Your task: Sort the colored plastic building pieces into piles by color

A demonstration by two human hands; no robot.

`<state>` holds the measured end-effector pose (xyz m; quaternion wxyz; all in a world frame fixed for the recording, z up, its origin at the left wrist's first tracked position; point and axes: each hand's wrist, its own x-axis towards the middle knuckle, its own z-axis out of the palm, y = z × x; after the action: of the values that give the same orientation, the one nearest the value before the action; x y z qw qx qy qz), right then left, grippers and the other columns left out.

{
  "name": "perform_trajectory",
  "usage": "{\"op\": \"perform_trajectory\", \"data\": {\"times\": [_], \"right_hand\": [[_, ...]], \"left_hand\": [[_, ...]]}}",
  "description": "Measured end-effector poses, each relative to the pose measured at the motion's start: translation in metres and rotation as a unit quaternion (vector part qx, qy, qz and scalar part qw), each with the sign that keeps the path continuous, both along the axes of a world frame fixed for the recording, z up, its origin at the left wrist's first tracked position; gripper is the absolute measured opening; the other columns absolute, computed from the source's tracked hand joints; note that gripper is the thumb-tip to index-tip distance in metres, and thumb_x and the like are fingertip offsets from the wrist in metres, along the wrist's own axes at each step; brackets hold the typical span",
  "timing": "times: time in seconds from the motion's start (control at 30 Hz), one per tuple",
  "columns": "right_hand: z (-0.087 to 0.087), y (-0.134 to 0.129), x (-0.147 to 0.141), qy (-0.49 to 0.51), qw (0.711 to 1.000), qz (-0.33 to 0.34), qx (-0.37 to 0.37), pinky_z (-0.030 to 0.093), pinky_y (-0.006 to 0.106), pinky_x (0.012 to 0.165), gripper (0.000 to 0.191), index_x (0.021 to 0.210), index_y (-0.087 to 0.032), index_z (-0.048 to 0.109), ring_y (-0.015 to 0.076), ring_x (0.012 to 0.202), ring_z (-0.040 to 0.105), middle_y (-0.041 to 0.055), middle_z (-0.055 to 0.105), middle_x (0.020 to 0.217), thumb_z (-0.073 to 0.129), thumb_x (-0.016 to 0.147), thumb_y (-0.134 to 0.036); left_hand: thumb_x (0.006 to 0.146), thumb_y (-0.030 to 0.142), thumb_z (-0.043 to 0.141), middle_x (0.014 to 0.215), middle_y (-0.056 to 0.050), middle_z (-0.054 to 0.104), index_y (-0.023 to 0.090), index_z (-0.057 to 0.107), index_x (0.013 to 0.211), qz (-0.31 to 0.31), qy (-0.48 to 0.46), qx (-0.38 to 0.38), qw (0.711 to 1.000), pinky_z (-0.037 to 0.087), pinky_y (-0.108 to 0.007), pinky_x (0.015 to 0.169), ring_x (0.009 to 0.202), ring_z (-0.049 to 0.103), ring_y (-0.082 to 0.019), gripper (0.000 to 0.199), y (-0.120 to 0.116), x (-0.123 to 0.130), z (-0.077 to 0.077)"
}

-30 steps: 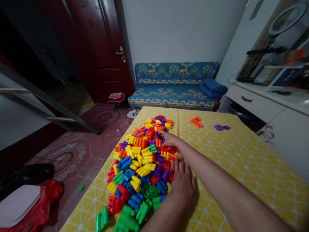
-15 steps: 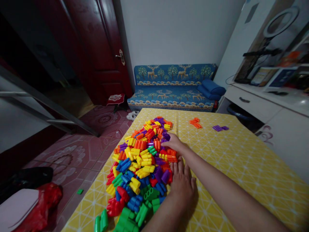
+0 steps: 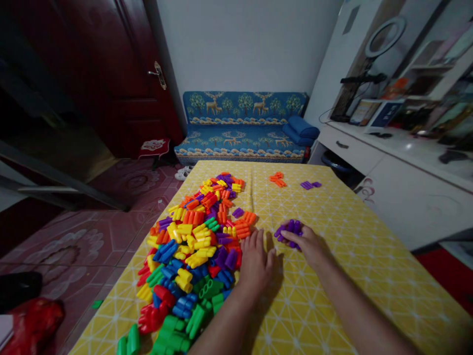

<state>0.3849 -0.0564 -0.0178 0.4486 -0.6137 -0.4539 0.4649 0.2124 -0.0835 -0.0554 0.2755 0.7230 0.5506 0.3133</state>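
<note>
- So, head view (only one here): the right hand [image 3: 300, 240] has its fingers closed around some purple blocks [image 3: 294, 227], over the near-middle of the table [image 3: 354, 231], well apart from the pile. Can't tell exactly how many it's got.
- Left hand [image 3: 256, 261] is palm down, fingers loosely out, right at the pile's edge. Doesn't look like it's gripping anything, though I can't see under it.
- Set apart so far: a few orange blocks [image 3: 279, 182] near the far edge, plus a little purple group [image 3: 306, 185] to their right. That's it, besides what's in the right hand.
- Left to deal with: basically everything lol. The big mixed pile [image 3: 201, 241] fills the table's left side, with red, yellow, blue, green, orange and purple all jumbled together. I'd call this very early days.
- Plenty of purple in there too, and one loose purple block [image 3: 238, 212] lies just beside the pile's right edge, so purple isn't done either.
- Oh, and there's a green bit [image 3: 97, 304] down on the floor [image 3: 121, 246], left of the table.
</note>
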Motion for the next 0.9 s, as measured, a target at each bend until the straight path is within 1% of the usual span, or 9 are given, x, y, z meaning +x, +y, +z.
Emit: {"op": "perform_trajectory", "data": {"times": [0.13, 0.27, 0.33, 0.4, 0.5, 0.6, 0.7, 0.8, 0.9], "right_hand": [[0.005, -0.021, -0.021, -0.055, 0.998, -0.003, 0.019, 0.052, 0.028, 0.060, 0.023, 0.089, -0.026, 0.069, 0.0204, 0.074, 0.069, 0.0003, 0.074, 0.082, 0.074, 0.069, -0.037], [-0.011, -0.015, -0.028, -0.027, 0.997, 0.044, 0.058, 0.048, 0.025, 0.054, 0.031, 0.095, -0.026, 0.066, 0.0154, 0.063, 0.063, -0.0012, 0.070, 0.079, 0.068, 0.074, -0.049], [-0.024, -0.007, -0.019, -0.030, 0.996, 0.008, 0.083, 0.048, 0.025, 0.054, 0.036, 0.098, -0.023, 0.064, 0.0154, 0.063, 0.062, 0.0008, 0.069, 0.080, 0.064, 0.076, -0.052], [-0.037, 0.002, -0.001, -0.091, 0.985, -0.066, 0.129, 0.052, 0.030, 0.064, 0.041, 0.103, -0.021, 0.062, 0.0192, 0.075, 0.065, 0.0052, 0.070, 0.092, 0.065, 0.075, -0.050], [-0.051, 0.011, 0.033, -0.272, 0.922, -0.182, 0.207, 0.049, 0.045, 0.091, 0.050, 0.114, -0.019, 0.059, 0.0290, 0.107, 0.060, 0.0133, 0.065, 0.117, 0.069, 0.070, -0.043], [-0.056, 0.012, 0.057, -0.396, 0.846, -0.234, 0.271, 0.040, 0.050, 0.103, 0.053, 0.124, -0.016, 0.055, 0.0314, 0.123, 0.050, 0.0173, 0.058, 0.128, 0.066, 0.076, -0.036], [-0.054, 0.006, 0.060, -0.457, 0.821, -0.191, 0.285, 0.040, 0.045, 0.101, 0.046, 0.124, -0.018, 0.056, 0.0279, 0.121, 0.051, 0.0138, 0.060, 0.128, 0.063, 0.081, -0.031], [-0.046, 0.002, 0.048, -0.526, 0.815, -0.082, 0.228, 0.040, 0.044, 0.094, 0.034, 0.115, -0.026, 0.064, 0.0270, 0.111, 0.056, 0.0062, 0.069, 0.115, 0.065, 0.081, -0.027], [-0.035, 0.006, 0.039, -0.576, 0.794, -0.002, 0.196, 0.038, 0.042, 0.088, 0.027, 0.105, -0.029, 0.068, 0.0265, 0.103, 0.057, 0.0032, 0.072, 0.105, 0.069, 0.079, -0.025]], "left_hand": [[0.086, 0.027, 0.056, 0.140, -0.016, 0.054, 0.018, 0.041, 0.145, -0.038, -0.138, 0.009, 0.990, 0.042, -0.045, 0.106, 0.127, 0.052, -0.029, 0.061, 0.005, -0.003, -0.004], [0.083, 0.011, 0.053, 0.119, -0.011, 0.068, 0.018, 0.057, 0.130, -0.055, -0.163, 0.006, 0.985, 0.051, -0.037, 0.094, 0.105, 0.065, -0.023, 0.048, 0.008, -0.005, -0.006], [0.082, 0.009, 0.052, 0.112, -0.011, 0.070, 0.017, 0.062, 0.123, -0.029, -0.162, 0.021, 0.986, 0.052, -0.037, 0.092, 0.100, 0.066, -0.023, 0.042, 0.009, -0.005, -0.008], [0.083, 0.010, 0.053, 0.108, -0.012, 0.070, 0.016, 0.065, 0.118, -0.008, -0.154, 0.035, 0.987, 0.053, -0.037, 0.089, 0.098, 0.066, -0.023, 0.038, 0.010, -0.006, -0.011], [0.083, 0.012, 0.054, 0.113, -0.013, 0.066, 0.017, 0.063, 0.121, 0.008, -0.151, 0.043, 0.988, 0.054, -0.036, 0.087, 0.098, 0.065, -0.023, 0.039, 0.010, -0.005, -0.016], [0.084, 0.014, 0.054, 0.123, -0.014, 0.059, 0.018, 0.061, 0.123, 0.011, -0.149, 0.053, 0.987, 0.054, -0.036, 0.089, 0.103, 0.064, -0.023, 0.040, 0.010, -0.004, -0.019], [0.083, 0.013, 0.054, 0.123, -0.014, 0.059, 0.017, 0.062, 0.121, 0.001, -0.123, 0.054, 0.991, 0.053, -0.038, 0.090, 0.103, 0.064, -0.024, 0.040, 0.010, -0.003, -0.019], [0.081, 0.011, 0.054, 0.117, -0.014, 0.061, 0.017, 0.063, 0.120, -0.023, -0.099, 0.047, 0.994, 0.053, -0.040, 0.089, 0.102, 0.064, -0.026, 0.040, 0.009, -0.003, -0.013], [0.079, 0.010, 0.053, 0.113, -0.013, 0.063, 0.017, 0.066, 0.114, -0.043, -0.084, 0.039, 0.995, 0.053, -0.039, 0.087, 0.100, 0.063, -0.025, 0.038, 0.007, -0.004, -0.006]]}}
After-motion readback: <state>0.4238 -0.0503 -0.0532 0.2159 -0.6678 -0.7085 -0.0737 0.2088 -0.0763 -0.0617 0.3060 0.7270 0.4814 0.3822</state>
